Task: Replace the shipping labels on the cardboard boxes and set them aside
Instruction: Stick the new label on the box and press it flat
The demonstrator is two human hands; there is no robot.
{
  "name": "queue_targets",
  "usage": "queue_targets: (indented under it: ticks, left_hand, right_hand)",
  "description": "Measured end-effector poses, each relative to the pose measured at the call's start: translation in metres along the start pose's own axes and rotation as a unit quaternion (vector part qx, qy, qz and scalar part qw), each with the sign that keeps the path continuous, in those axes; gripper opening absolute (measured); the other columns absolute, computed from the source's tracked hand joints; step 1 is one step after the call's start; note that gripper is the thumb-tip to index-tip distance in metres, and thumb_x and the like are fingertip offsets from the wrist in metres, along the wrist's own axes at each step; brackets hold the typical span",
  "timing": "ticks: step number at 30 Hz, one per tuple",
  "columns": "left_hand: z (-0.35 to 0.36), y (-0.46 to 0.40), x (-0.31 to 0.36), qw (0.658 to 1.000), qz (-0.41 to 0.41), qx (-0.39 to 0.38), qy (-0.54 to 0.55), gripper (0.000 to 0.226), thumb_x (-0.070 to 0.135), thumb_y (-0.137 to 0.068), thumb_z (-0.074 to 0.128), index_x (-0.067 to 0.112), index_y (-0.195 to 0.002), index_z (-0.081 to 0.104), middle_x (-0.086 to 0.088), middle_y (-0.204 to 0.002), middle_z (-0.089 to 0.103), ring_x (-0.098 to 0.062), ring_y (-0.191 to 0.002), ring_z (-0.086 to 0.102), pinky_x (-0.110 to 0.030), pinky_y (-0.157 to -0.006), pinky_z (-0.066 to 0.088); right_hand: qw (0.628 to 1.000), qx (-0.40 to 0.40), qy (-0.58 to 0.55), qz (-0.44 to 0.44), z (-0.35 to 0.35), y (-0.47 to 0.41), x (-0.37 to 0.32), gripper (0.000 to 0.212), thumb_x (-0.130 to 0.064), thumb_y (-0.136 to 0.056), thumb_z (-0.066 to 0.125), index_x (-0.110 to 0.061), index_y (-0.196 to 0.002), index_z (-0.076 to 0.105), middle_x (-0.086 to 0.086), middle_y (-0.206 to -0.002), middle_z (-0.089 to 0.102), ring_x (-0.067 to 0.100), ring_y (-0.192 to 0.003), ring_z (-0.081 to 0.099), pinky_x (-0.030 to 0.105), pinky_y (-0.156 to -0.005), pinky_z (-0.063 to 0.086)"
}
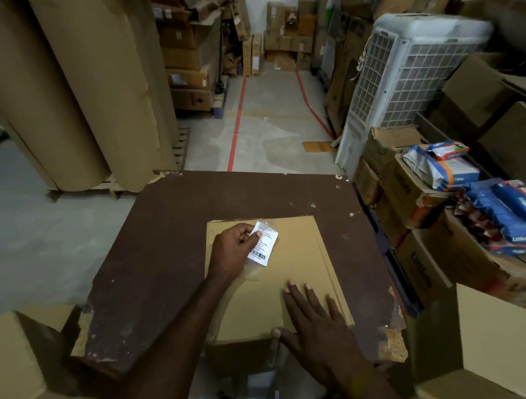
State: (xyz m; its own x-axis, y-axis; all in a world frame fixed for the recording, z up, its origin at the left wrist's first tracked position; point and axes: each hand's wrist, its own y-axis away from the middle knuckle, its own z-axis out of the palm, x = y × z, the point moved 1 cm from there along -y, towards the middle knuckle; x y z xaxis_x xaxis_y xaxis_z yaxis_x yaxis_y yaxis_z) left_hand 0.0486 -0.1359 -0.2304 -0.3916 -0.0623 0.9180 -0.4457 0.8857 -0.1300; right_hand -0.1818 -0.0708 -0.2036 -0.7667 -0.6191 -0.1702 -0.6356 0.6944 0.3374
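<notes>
My left hand point(232, 249) is pinching the white barcoded shipping label point(263, 243), apparently half-peeled, near the flat brown cardboard box's point(296, 269) far-left corner; my right hand point(313, 319) is pressing flat, fingers spread, at its near edge.

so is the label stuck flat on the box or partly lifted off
Partly lifted. The left hand pinches the shipping label, whose upper end curls up off the cardboard box. The right hand presses flat on the box.

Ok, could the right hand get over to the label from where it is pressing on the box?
Probably yes. The right hand lies flat on the near right part of the box, and bare cardboard runs between it and the label. Only the left hand, pinching the label's left edge, crowds that side.
</notes>
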Motion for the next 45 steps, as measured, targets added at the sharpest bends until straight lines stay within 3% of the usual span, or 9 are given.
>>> queue_targets:
  ticks: [5, 9, 14, 20, 27, 33, 36, 40, 45]
  left_hand:
    - [0.001, 0.000, 0.000, 1.000, 0.012, -0.004, -0.005, 0.015, 0.036, -0.086, 0.069, 0.022, -0.090, 0.075, 0.006, -0.073, 0.074, -0.011, -0.069, 0.071, -0.038, -0.064, 0.052]
    - [-0.001, 0.001, -0.002, 1.000, 0.009, -0.005, 0.010, 0.011, 0.031, -0.089, 0.070, 0.021, -0.092, 0.075, 0.005, -0.072, 0.073, -0.015, -0.070, 0.072, -0.040, -0.062, 0.053]
    - [-0.001, 0.003, -0.002, 1.000, 0.006, -0.002, 0.013, 0.005, 0.024, -0.091, 0.070, 0.021, -0.091, 0.074, 0.004, -0.071, 0.073, -0.014, -0.068, 0.070, -0.033, -0.060, 0.049]
    - [0.000, 0.000, -0.001, 1.000, 0.015, -0.011, 0.013, 0.008, 0.027, -0.091, 0.071, 0.020, -0.093, 0.075, 0.005, -0.074, 0.074, -0.012, -0.071, 0.072, -0.029, -0.062, 0.049]
    - [-0.002, 0.003, -0.004, 1.000, 0.006, -0.012, 0.023, 0.010, 0.028, -0.091, 0.069, 0.020, -0.094, 0.074, 0.005, -0.077, 0.075, -0.013, -0.072, 0.073, -0.040, -0.064, 0.055]
    - [-0.001, 0.000, 0.000, 1.000, 0.014, -0.021, 0.012, 0.014, 0.034, -0.088, 0.068, 0.023, -0.092, 0.074, 0.005, -0.077, 0.075, -0.014, -0.072, 0.073, -0.043, -0.066, 0.055]
    - [-0.002, 0.001, 0.000, 1.000, 0.008, -0.018, 0.016, 0.008, 0.027, -0.092, 0.070, 0.021, -0.093, 0.074, 0.005, -0.078, 0.076, -0.014, -0.073, 0.073, -0.042, -0.066, 0.056]
    - [-0.002, 0.003, -0.001, 1.000, -0.003, -0.018, 0.025, 0.007, 0.026, -0.092, 0.070, 0.021, -0.093, 0.074, 0.004, -0.076, 0.075, -0.015, -0.073, 0.073, -0.043, -0.067, 0.055]
    - [-0.001, 0.001, 0.001, 1.000, 0.001, -0.018, 0.012, 0.012, 0.032, -0.089, 0.069, 0.022, -0.093, 0.074, 0.002, -0.077, 0.075, -0.017, -0.072, 0.073, -0.043, -0.066, 0.055]
  right_hand:
    - [0.998, 0.032, -0.034, 0.035, -0.016, -0.043, -0.003, 0.106, -0.079, -0.069, -0.013, -0.022, -0.159, -0.009, -0.007, -0.165, -0.018, 0.021, -0.153, -0.016, 0.050, -0.121, -0.008]
    - [1.000, 0.019, -0.018, 0.009, -0.002, -0.021, -0.010, 0.091, -0.077, -0.083, -0.003, -0.026, -0.157, -0.014, -0.011, -0.159, -0.027, 0.018, -0.150, -0.022, 0.047, -0.121, -0.010]
    - [1.000, 0.021, -0.008, 0.001, 0.003, -0.007, 0.000, 0.101, -0.080, -0.068, -0.019, -0.031, -0.157, -0.015, -0.018, -0.157, -0.030, 0.013, -0.145, -0.027, 0.044, -0.121, -0.011]
    - [0.998, 0.045, -0.023, 0.043, -0.017, -0.062, -0.006, 0.111, -0.079, -0.066, -0.020, -0.021, -0.159, -0.006, -0.005, -0.167, -0.012, 0.023, -0.153, -0.012, 0.053, -0.121, -0.005]
    - [0.999, 0.033, -0.021, -0.002, 0.004, -0.016, -0.011, 0.101, -0.080, -0.072, -0.014, -0.026, -0.157, -0.013, -0.013, -0.155, -0.029, 0.016, -0.150, -0.020, 0.043, -0.121, -0.011]
    - [0.998, 0.043, -0.044, 0.029, -0.020, -0.062, -0.009, 0.110, -0.080, -0.069, -0.014, -0.017, -0.160, -0.004, 0.001, -0.167, -0.009, 0.021, -0.154, -0.009, 0.043, -0.122, -0.004]
    - [0.997, 0.044, -0.055, 0.021, -0.019, -0.062, -0.013, 0.118, -0.083, -0.064, -0.018, -0.014, -0.159, -0.005, 0.004, -0.167, -0.009, 0.022, -0.154, -0.007, 0.040, -0.122, -0.005]
    - [0.998, 0.039, -0.049, -0.005, -0.003, -0.021, -0.012, 0.111, -0.081, -0.069, -0.012, -0.018, -0.159, -0.005, -0.002, -0.165, -0.017, 0.016, -0.153, -0.009, 0.032, -0.119, -0.010]
    - [0.999, 0.029, -0.040, 0.017, -0.017, -0.044, -0.001, 0.116, -0.082, -0.065, -0.019, -0.016, -0.159, -0.005, 0.000, -0.166, -0.014, 0.016, -0.154, -0.007, 0.038, -0.123, -0.006]
